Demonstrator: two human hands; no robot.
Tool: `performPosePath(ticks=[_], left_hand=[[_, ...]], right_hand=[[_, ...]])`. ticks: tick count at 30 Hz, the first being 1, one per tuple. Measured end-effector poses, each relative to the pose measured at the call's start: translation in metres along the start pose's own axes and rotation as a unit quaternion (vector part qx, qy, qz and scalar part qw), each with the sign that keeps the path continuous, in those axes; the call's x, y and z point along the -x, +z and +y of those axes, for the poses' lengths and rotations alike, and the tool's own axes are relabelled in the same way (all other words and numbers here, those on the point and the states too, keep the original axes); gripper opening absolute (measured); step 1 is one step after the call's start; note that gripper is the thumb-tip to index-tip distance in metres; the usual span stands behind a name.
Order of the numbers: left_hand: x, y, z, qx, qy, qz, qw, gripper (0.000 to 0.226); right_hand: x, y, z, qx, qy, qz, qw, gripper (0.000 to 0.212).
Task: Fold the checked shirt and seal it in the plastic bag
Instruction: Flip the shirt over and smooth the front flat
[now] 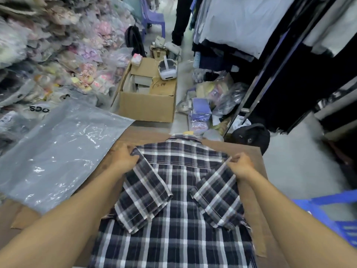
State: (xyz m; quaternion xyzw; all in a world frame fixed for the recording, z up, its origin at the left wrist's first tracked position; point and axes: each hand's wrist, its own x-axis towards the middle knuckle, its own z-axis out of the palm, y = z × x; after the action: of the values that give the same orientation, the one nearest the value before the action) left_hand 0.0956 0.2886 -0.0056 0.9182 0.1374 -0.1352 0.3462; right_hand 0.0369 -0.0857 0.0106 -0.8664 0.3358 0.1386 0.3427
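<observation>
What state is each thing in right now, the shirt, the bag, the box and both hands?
checked shirt: back up, both sleeves folded in
plastic bag: lying flat, not yet filled
cardboard box: open
left hand: gripping the shirt's left shoulder edge
right hand: pinching the right shoulder edge

We lose checked shirt point(173, 219) hem past bottom edge. Left hand point(123, 158) fingertips tucked under shoulder fold, unseen. Plastic bag point(58, 153) near corner cut off at left edge. Writing on cardboard box point(148, 105) flap too small for us to read.
</observation>
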Motion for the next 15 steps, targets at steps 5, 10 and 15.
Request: performPosePath(ticks=[5,10,15], left_hand=[[-0.02,-0.007,-0.001,-0.002,-0.002,-0.036,0.999,0.019],[-0.031,-0.02,0.018,-0.022,0.011,-0.064,0.998,0.023],[-0.044,-0.042,0.062,0.048,0.032,-0.024,0.998,0.019]], right_hand=[[-0.003,-0.007,0.009,-0.089,0.035,-0.033,0.995,0.009],[0.003,-0.027,-0.003,-0.105,0.044,-0.051,0.992,0.013],[-0.017,-0.051,-0.021,-0.128,-0.01,0.003,0.992,0.008]])
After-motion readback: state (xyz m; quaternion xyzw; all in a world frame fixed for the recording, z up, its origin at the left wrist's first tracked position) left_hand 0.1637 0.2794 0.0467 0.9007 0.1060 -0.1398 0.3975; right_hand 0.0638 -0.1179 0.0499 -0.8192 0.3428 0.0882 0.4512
